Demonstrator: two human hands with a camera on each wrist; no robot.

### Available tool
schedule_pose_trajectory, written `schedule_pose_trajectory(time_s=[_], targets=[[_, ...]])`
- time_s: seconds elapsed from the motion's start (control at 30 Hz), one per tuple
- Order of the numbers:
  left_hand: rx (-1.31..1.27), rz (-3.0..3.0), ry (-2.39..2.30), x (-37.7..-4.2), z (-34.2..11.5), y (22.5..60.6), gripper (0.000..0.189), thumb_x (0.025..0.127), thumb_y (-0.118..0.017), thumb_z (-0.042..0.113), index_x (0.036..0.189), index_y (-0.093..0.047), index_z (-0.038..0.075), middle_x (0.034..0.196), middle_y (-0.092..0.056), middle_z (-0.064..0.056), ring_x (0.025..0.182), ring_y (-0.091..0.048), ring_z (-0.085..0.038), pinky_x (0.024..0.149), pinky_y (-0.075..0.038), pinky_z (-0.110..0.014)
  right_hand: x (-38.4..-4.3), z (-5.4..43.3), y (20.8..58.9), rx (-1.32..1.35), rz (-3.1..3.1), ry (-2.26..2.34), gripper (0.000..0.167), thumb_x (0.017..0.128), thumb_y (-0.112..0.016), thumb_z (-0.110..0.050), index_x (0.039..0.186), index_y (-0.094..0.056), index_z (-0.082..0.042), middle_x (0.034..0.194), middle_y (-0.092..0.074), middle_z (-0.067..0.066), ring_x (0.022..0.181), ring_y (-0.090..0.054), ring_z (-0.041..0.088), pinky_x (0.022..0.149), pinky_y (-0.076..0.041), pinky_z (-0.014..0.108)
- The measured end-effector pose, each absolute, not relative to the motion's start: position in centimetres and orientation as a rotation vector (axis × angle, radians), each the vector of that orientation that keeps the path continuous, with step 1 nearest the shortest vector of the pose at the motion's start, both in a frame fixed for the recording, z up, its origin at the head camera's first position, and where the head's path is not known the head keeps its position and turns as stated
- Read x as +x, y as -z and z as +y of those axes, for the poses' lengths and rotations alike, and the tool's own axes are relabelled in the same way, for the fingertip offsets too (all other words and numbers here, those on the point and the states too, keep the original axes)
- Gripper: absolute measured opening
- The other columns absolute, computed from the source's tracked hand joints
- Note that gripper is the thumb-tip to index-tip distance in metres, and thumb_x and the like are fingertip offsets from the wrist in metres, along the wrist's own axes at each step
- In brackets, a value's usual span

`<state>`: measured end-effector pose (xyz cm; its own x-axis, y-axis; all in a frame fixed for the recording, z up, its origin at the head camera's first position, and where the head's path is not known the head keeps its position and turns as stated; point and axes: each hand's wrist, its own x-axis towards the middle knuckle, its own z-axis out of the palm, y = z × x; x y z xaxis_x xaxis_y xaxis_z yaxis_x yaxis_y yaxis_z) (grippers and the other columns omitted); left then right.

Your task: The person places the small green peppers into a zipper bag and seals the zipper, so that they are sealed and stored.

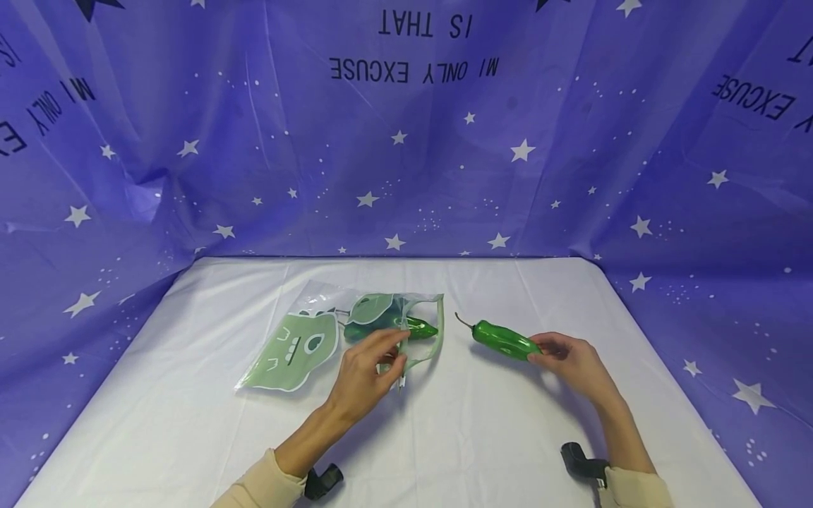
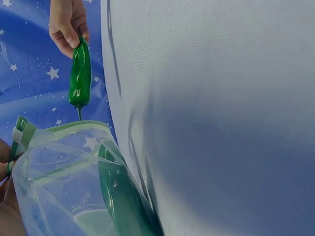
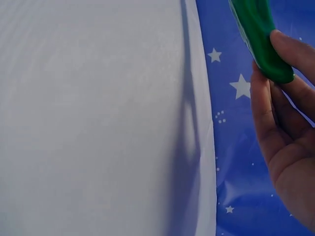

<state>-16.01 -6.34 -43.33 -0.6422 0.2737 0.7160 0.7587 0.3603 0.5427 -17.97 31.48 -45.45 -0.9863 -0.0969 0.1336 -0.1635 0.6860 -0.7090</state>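
A clear zip bag [image 1: 298, 353] with a green cartoon face printed on it lies on its side, its green-edged mouth spread open towards the right. Inside it is one green pepper [image 1: 422, 328], the pointed end near the mouth. My left hand [image 1: 363, 372] pinches the near edge of the bag's mouth between thumb and fingers. To the right, my right hand [image 1: 579, 363] holds a second green pepper [image 1: 504, 341] by its tip. This pepper's thin stem points at the bag's opening, a short gap away. In the left wrist view the held pepper [image 2: 80, 76] lines up with the mouth.
A white cloth covers the table [image 1: 470, 437]. Blue-purple curtain [image 1: 419, 162] with stars and lettering stands behind and at both sides. Black camera mounts [image 1: 581, 462] sit on both wrists, by the beige sleeves.
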Motion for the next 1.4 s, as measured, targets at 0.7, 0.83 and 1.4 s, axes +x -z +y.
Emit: schedule_pose_trajectory(time_s=[0.7,0.83,1.4], targets=[[-0.891,-2.121,1.246,-16.1,-6.3,43.3,0.034,0.081,-0.067,-0.003,0.115,-0.065,-0.001,0.109,-0.064,-0.008,0.078,-0.066,-0.013,0.066,-0.055,-0.015,-20.1,26.5,44.4,0.332,-2.726,-1.310,0.030,0.073,-0.082,-0.025,0.099,-0.073,-0.013,0.083,-0.071,-0.001,0.073,-0.066,0.011,0.064,-0.056,0.023],[-0.897,-2.113,1.250,-16.2,-6.3,43.4,0.036,0.080,-0.067,-0.004,0.116,-0.065,0.000,0.110,-0.064,-0.008,0.078,-0.065,-0.012,0.066,-0.055,-0.015,-20.4,25.3,44.3,0.351,-2.746,-1.254,0.028,0.073,-0.082,-0.025,0.097,-0.073,-0.014,0.081,-0.070,-0.004,0.071,-0.065,0.010,0.062,-0.055,0.023],[-0.902,-2.124,1.254,-16.2,-6.1,43.4,0.035,0.082,-0.068,-0.002,0.116,-0.065,0.001,0.110,-0.064,-0.007,0.079,-0.065,-0.011,0.068,-0.055,-0.014,-21.6,21.4,45.1,0.413,-2.782,-1.178,0.025,0.072,-0.083,-0.021,0.093,-0.073,-0.012,0.077,-0.067,-0.006,0.069,-0.062,0.008,0.062,-0.054,0.023]])
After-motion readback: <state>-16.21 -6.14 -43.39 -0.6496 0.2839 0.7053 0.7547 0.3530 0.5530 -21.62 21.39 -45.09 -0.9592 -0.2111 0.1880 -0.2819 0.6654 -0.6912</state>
